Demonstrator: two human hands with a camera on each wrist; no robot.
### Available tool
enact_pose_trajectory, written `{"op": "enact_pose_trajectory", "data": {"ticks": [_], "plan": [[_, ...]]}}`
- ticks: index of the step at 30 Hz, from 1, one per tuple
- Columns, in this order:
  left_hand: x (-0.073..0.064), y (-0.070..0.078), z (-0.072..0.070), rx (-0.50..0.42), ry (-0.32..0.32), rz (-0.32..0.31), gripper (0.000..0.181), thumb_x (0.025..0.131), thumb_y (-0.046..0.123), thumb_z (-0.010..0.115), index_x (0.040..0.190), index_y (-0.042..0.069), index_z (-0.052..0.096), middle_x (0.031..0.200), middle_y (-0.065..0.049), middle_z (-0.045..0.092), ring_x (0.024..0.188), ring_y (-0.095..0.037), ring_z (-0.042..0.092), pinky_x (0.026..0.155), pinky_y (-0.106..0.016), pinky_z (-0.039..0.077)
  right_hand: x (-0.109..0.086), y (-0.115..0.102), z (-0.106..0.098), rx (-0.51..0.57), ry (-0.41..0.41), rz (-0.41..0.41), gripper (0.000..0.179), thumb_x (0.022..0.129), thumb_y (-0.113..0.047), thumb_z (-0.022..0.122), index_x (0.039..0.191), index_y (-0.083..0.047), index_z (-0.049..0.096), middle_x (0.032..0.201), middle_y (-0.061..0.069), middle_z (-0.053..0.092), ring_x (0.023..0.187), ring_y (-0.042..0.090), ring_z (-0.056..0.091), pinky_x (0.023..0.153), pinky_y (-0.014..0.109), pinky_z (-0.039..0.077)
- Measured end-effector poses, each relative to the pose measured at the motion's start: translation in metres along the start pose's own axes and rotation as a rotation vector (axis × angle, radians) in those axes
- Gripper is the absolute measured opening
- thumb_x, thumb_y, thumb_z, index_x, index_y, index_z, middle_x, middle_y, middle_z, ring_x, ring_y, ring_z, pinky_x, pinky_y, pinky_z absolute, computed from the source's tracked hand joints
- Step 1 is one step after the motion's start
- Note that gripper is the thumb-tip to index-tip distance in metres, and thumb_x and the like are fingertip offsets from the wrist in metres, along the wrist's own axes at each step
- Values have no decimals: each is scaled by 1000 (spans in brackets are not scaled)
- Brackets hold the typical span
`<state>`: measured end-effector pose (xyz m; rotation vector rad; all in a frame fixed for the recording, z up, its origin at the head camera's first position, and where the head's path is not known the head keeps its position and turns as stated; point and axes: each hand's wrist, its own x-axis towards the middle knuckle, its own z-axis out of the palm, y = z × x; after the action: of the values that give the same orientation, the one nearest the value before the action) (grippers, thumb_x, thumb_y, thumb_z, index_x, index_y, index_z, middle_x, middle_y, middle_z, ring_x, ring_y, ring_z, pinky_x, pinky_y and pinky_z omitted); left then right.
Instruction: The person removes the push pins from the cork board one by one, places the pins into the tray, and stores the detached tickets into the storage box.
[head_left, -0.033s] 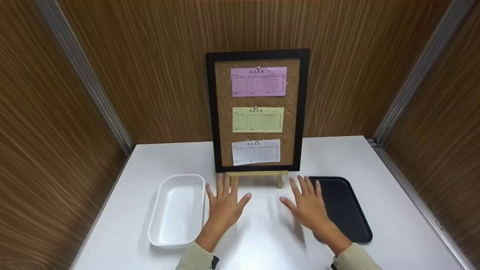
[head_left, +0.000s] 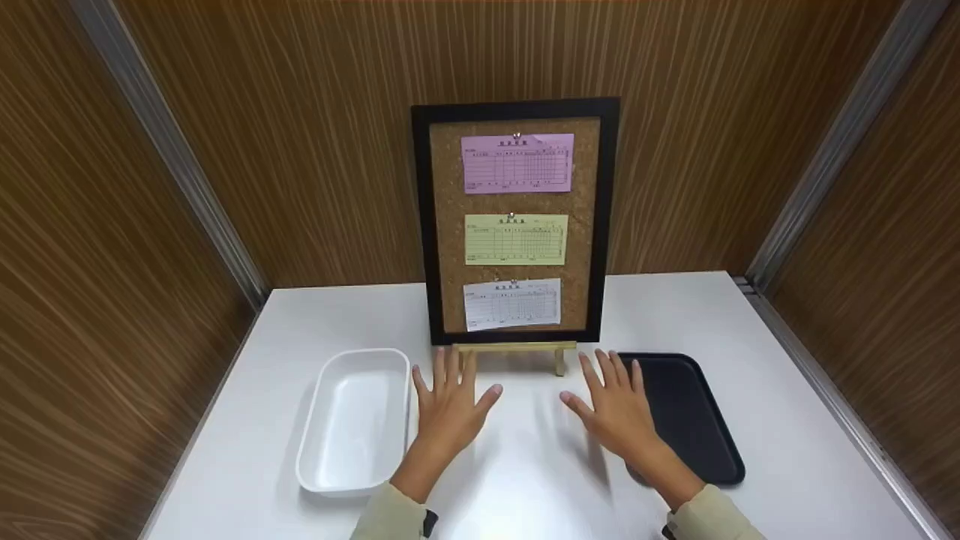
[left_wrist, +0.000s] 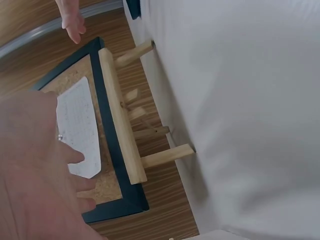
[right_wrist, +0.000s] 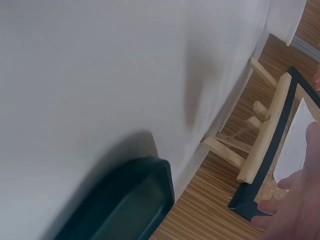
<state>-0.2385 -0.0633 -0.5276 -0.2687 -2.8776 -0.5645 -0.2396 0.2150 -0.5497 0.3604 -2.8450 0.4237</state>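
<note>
Wood-grain walls (head_left: 315, 150) border white table (head_left: 517, 480); left hand (head_left: 448, 420), right hand (head_left: 621, 420) above, fingers (head_left: 591, 374) spread.

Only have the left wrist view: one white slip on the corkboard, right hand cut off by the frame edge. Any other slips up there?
Observer: Two. In the head view, a pink slip at the top and a yellow-green slip under it, both above the white slip.
Operator: Right hand holding anything?
Observer: Nothing. The head view shows its fingers and thumb spread, partly overlapping the black tray.
Operator: What's on the outer side of the left hand?
Observer: A white dish, oblong with rounded corners, sitting on the table.
</note>
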Motion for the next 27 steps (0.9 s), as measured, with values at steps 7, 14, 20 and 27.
{"op": "enact_pose_trajectory", "data": {"ticks": [7, 14, 20, 27], "plan": [[15, 1, -18, -24, 134, 10, 68, 101, 52, 51, 152, 9, 41, 156, -16, 41, 147, -37, 31, 117, -62, 20, 10, -6, -17, 38, 58, 5, 69, 102, -54, 49, 154, -9, 40, 155, 21, 41, 147, 40, 31, 120, 60, 12], [38, 0, -44, -91, 243, 42, 56, 102, 43, 55, 147, 10, 50, 149, -11, 50, 138, -33, 45, 115, -53, 32, 22, -11, -37, 83, 137, -2, 60, 103, -48, 52, 146, -6, 50, 146, 18, 52, 139, 35, 43, 119, 54, 22], [61, -1, -68, -141, 361, 76, 47, 100, 33, 61, 141, 13, 55, 142, -7, 56, 131, -29, 52, 110, -49, 39, 37, -16, -57, 135, 184, -2, 58, 104, -49, 49, 142, -6, 55, 143, 17, 56, 136, 36, 47, 116, 53, 29], [88, 2, -95, -151, 411, 106, 46, 102, 37, 58, 141, 14, 56, 141, -6, 57, 129, -27, 53, 105, -46, 44, 63, -25, -77, 111, 287, -83, 51, 102, -43, 56, 136, -5, 60, 133, 17, 62, 127, 36, 54, 110, 54, 38]]}}
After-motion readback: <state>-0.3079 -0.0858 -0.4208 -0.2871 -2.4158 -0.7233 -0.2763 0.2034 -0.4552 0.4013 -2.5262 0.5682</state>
